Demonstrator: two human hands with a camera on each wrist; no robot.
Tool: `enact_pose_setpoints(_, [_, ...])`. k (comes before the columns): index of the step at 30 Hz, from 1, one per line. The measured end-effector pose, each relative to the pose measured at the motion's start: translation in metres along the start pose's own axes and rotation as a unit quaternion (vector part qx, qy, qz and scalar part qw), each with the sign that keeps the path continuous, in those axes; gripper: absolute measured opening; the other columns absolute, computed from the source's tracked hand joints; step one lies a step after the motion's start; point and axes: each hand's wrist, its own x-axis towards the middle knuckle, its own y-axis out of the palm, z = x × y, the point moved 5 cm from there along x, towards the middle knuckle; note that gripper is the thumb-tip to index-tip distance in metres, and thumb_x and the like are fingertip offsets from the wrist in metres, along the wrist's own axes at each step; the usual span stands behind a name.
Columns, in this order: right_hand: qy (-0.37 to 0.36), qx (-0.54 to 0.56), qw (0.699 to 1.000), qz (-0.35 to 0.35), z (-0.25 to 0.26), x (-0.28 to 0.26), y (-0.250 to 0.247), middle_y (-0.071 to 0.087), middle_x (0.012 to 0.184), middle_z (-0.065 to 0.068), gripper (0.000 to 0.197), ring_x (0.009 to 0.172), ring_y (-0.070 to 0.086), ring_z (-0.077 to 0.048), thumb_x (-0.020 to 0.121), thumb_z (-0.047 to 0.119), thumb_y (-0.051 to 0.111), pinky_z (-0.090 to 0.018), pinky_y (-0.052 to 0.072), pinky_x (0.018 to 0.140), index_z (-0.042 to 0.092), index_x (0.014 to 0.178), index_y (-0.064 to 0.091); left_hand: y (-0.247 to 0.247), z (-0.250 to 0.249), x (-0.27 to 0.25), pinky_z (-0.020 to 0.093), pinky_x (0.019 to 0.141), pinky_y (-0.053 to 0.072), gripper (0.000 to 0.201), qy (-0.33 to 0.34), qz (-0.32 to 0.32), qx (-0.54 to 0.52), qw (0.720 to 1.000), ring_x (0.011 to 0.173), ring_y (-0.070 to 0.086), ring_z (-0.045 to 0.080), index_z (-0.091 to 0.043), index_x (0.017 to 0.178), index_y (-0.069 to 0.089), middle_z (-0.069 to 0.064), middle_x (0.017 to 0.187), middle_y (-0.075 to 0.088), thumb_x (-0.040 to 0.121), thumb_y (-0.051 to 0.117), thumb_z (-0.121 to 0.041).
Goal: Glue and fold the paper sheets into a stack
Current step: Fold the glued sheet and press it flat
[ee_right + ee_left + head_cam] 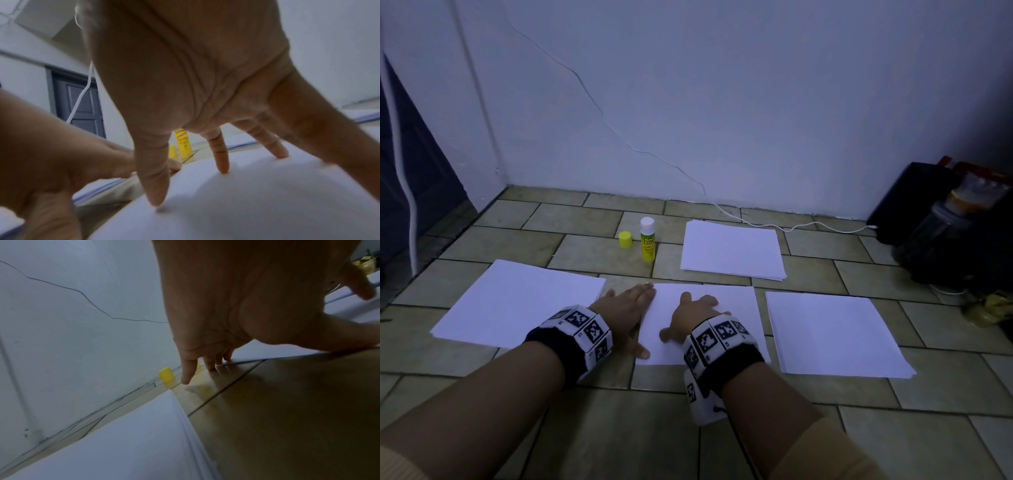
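A white folded sheet [736, 308] lies on the tiled floor in front of me. My left hand [631, 308] lies flat along its left edge, fingers straight, thumb [637, 349] on the near corner. My right hand [695, 317] presses on the sheet [257, 194] with spread fingertips [223, 167]. Paper stacks lie at the left [517, 305], right [835, 335] and back [732, 250]. An uncapped yellow glue stick [647, 240] stands behind, its yellow cap [625, 239] beside it. In the left wrist view, fingers [187, 378] touch the floor at the sheet's edge [267, 352].
A white cable [774, 226] runs along the floor by the wall to a black bag [914, 202] and clutter at the right. The wall [722, 102] stands close behind the papers. A dark door [400, 171] is at the far left.
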Motion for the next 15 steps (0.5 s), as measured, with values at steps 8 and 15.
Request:
enact_pose_setpoints(8, [-0.186,-0.031,0.982,0.005,0.031,0.021,0.024,-0.014,0.16,0.005,0.101,0.147,-0.01,-0.018,0.086,0.054,0.059,-0.065,0.007,0.111,0.019,0.152,-0.009,0.002,0.0,0.001,0.054,0.118,0.013,0.122,-0.003,-0.003,0.02,1.0,0.149,-0.001,0.019,-0.008,0.152,-0.008,0.003,0.161,-0.012,0.074,0.068,-0.063])
enact_pose_setpoints(15, [-0.15,-0.03,0.988,0.003,-0.039,0.036,0.0,-0.015,0.16,0.006,0.117,0.148,-0.008,-0.017,0.073,0.056,0.072,-0.066,-0.001,0.111,0.027,0.152,-0.01,0.003,0.001,0.0,0.053,0.119,0.01,0.12,-0.005,0.002,-0.004,1.0,0.149,-0.001,0.018,-0.012,0.153,-0.01,0.001,0.161,-0.015,0.076,0.069,-0.06])
